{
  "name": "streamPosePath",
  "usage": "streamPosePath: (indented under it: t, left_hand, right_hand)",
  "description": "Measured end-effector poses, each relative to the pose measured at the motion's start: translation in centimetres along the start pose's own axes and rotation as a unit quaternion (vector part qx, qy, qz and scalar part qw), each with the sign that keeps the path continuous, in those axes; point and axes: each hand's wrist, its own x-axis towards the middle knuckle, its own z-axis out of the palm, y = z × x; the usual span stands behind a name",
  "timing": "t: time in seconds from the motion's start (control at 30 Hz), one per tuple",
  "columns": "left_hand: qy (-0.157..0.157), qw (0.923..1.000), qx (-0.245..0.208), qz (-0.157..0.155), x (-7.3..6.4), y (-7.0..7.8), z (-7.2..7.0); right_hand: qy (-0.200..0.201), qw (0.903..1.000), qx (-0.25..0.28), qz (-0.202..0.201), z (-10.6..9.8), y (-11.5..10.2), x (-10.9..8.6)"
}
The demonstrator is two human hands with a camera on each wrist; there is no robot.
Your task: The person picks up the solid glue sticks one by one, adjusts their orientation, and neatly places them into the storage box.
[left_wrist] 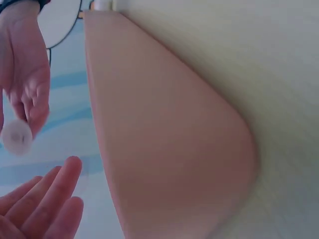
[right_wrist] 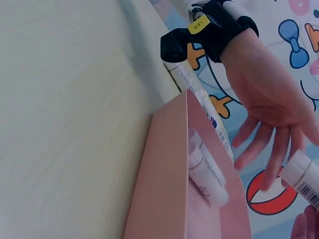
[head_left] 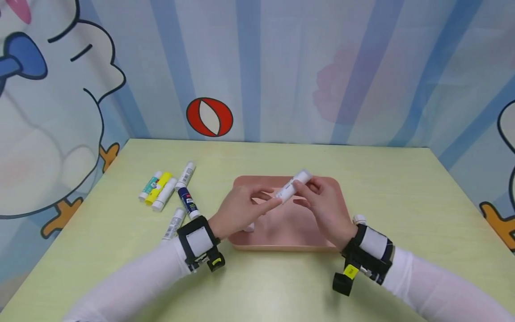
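Over the pink tray, my right hand pinches a white glue stick between thumb and fingers, tilted with its upper end to the right. My left hand is beside the stick's lower end, its fingers loosely extended. In the left wrist view, a gap shows between the left fingers and the round end of the stick. The right wrist view shows the left palm facing the stick, nothing held in it. Two white glue sticks lie inside the tray, mostly hidden by my left hand in the head view.
Left of the tray lie several glue sticks: a green-and-white one, a yellow one, a dark blue one and white ones. Beside my right wrist, a white end shows right of the tray. A patterned curtain hangs behind the table.
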Motion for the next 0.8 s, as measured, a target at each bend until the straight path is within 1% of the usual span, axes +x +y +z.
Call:
streamPosePath:
  t: [0.1, 0.17, 0.23, 0.3, 0.37, 0.43, 0.5, 0.57, 0.63, 0.73, 0.8]
  left_hand:
    - [0.024, 0.9970, 0.074, -0.006, -0.5, -0.8, -1.2]
    - [0.042, 0.9916, 0.123, -0.002, -0.8, -1.6, -2.1]
    - [0.058, 0.9851, 0.162, -0.003, -1.1, -2.2, -3.0]
    - [0.061, 0.9795, 0.191, -0.022, -1.1, -2.8, -3.8]
    - [0.048, 0.9737, 0.216, -0.053, -1.2, -3.1, -4.5]
    - [0.020, 0.9678, 0.233, -0.092, -1.1, -3.4, -4.9]
    - [-0.010, 0.9627, 0.241, -0.123, -1.1, -3.7, -5.1]
    - [-0.036, 0.9598, 0.239, -0.142, -1.1, -4.1, -5.1]
    - [-0.054, 0.9578, 0.232, -0.161, -1.0, -4.4, -5.0]
    - [-0.076, 0.9561, 0.218, -0.181, -0.8, -4.6, -4.6]
    - [-0.086, 0.9534, 0.213, -0.195, -0.7, -4.7, -4.4]
  right_hand:
    - [0.007, 0.9997, -0.019, -0.010, -0.3, 0.0, 0.3]
    - [0.010, 0.9993, -0.036, -0.010, -0.5, 0.0, 0.5]
    - [0.010, 0.9986, -0.053, 0.000, -0.6, 0.1, 0.7]
    - [0.000, 0.9972, -0.074, 0.014, -0.7, 0.2, 1.0]
    - [-0.022, 0.9951, -0.090, 0.034, -0.6, 0.4, 1.5]
    - [-0.046, 0.9915, -0.109, 0.055, -0.4, 0.6, 1.9]
    - [-0.074, 0.9874, -0.120, 0.071, 0.0, 0.8, 2.4]
    - [-0.097, 0.9832, -0.133, 0.079, 0.5, 1.0, 2.9]
    - [-0.115, 0.9784, -0.148, 0.086, 1.0, 1.1, 3.3]
    - [-0.140, 0.9714, -0.168, 0.093, 1.9, 1.1, 3.8]
    - [-0.146, 0.9662, -0.188, 0.101, 2.5, 1.1, 4.1]
